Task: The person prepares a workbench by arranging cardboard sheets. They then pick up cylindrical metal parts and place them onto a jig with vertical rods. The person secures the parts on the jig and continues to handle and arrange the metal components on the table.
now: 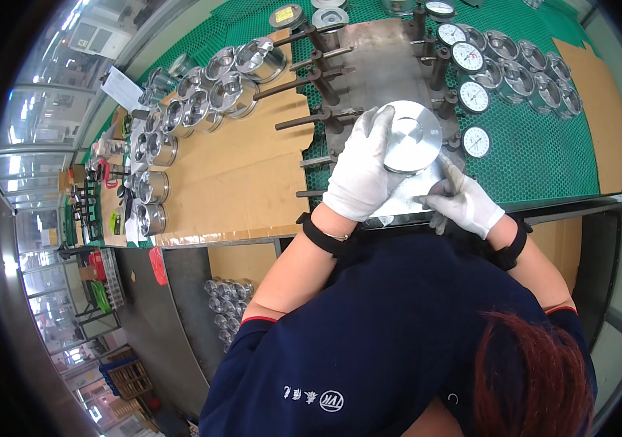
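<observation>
A round silver piston [413,137] with a smooth, flat face is tilted up over the steel plate. My left hand [363,169], in a white glove, grips it by its left side, thumb along the rim. Just below its lower right edge is my gloved right hand [467,206], fingers bent and drawn together, one reaching up to the rim. Whether the right hand pinches anything is hidden. Beneath the piston lies the grey steel plate [380,65], lined on both sides with dark posts and rods. Dial gauges [474,96] with white faces stand along its right side.
Several pistons [234,93] stand on a cardboard sheet [242,175] to the left. More pistons [516,79] are grouped at the right on green perforated matting [537,156]. Metal rods [300,124] jut left from the posts. Other pistons [227,302] sit below the bench at left.
</observation>
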Motion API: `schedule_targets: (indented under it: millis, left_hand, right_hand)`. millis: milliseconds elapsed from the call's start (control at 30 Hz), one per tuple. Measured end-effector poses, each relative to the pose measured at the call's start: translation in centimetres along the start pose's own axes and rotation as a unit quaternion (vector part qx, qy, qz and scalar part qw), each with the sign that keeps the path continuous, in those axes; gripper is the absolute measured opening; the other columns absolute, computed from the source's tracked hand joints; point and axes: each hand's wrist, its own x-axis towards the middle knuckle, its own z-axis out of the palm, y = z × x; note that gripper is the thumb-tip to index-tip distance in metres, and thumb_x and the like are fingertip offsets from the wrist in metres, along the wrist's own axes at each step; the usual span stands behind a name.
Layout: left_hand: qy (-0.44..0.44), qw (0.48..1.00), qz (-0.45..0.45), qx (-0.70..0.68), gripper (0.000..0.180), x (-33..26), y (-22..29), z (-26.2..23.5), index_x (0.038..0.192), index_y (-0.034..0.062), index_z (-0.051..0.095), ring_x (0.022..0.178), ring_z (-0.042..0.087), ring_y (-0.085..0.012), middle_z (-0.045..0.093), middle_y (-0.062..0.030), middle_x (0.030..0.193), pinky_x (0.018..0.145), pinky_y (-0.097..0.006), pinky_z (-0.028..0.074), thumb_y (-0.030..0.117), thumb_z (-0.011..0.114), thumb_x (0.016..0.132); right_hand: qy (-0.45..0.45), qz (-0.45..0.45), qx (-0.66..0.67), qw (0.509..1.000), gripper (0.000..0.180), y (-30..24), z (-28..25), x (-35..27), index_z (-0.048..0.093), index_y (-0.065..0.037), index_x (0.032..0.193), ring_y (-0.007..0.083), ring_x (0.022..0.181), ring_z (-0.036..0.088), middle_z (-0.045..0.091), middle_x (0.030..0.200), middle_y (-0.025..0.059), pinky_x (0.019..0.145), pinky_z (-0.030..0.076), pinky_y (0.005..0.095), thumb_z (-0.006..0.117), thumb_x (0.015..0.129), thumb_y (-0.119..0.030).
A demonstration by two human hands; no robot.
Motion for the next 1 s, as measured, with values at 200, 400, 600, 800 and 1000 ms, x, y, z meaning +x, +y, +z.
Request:
schedule_targets:
  millis: [200, 400, 600, 800, 1000]
  left_hand:
    - [0.002, 1.000, 0.005, 0.002, 0.093, -0.05, -0.26, 0.21, 0.149, 0.0039, 0.040, 0.122, 0.056, -0.0452, 0.050, -0.0254, 0.139, 0.098, -0.048, 0.053, 0.021, 0.088, 0.071]
    - [-0.003, 1.000, -0.004, 0.005, 0.093, -0.07, -0.07, 0.10, 0.149, 0.0041, 0.040, 0.122, 0.056, -0.0448, 0.050, -0.0248, 0.140, 0.097, -0.048, 0.053, 0.019, 0.088, 0.071]
    - [0.001, 1.000, -0.005, -0.001, 0.093, -0.14, -0.05, 0.15, 0.149, 0.0043, 0.040, 0.122, 0.056, -0.0445, 0.050, -0.0243, 0.140, 0.098, -0.048, 0.052, 0.018, 0.087, 0.070]
    - [0.002, 1.000, -0.001, -0.003, 0.092, -0.11, -0.16, 0.19, 0.149, 0.0040, 0.041, 0.122, 0.056, -0.0447, 0.050, -0.0249, 0.140, 0.099, -0.048, 0.052, 0.020, 0.088, 0.071]
    - [-0.003, 1.000, -0.006, -0.003, 0.091, -0.14, -0.23, 0.22, 0.149, 0.0032, 0.041, 0.123, 0.055, -0.0447, 0.050, -0.0253, 0.140, 0.100, -0.048, 0.051, 0.022, 0.087, 0.073]
  right_hand:
    - [0.000, -0.004, -0.006, 1.000, 0.101, -0.05, 0.03, -0.07, -0.003, -0.004, 0.163, 0.0218, 0.062, 0.070, 0.064, 0.099, 0.0134, 0.052, 0.059, 0.0316, 0.069, 0.092, -0.010]
    - [0.009, 0.004, 0.002, 1.000, 0.101, -0.22, 0.21, -0.16, -0.002, -0.004, 0.163, 0.0224, 0.063, 0.071, 0.064, 0.098, 0.0140, 0.051, 0.059, 0.0315, 0.069, 0.092, -0.009]
    - [0.006, -0.003, -0.001, 1.000, 0.101, 0.08, 0.10, -0.06, -0.003, -0.004, 0.163, 0.0225, 0.062, 0.070, 0.064, 0.098, 0.0141, 0.051, 0.059, 0.0314, 0.069, 0.091, -0.009]
    - [0.011, -0.004, -0.009, 1.000, 0.101, 0.05, 0.15, -0.05, -0.002, -0.003, 0.163, 0.0223, 0.062, 0.070, 0.064, 0.098, 0.0145, 0.051, 0.059, 0.0312, 0.068, 0.091, -0.009]
    - [0.014, 0.003, -0.005, 1.000, 0.101, 0.03, 0.16, -0.06, -0.002, -0.003, 0.163, 0.0223, 0.062, 0.070, 0.064, 0.098, 0.0149, 0.051, 0.059, 0.0311, 0.069, 0.091, -0.010]
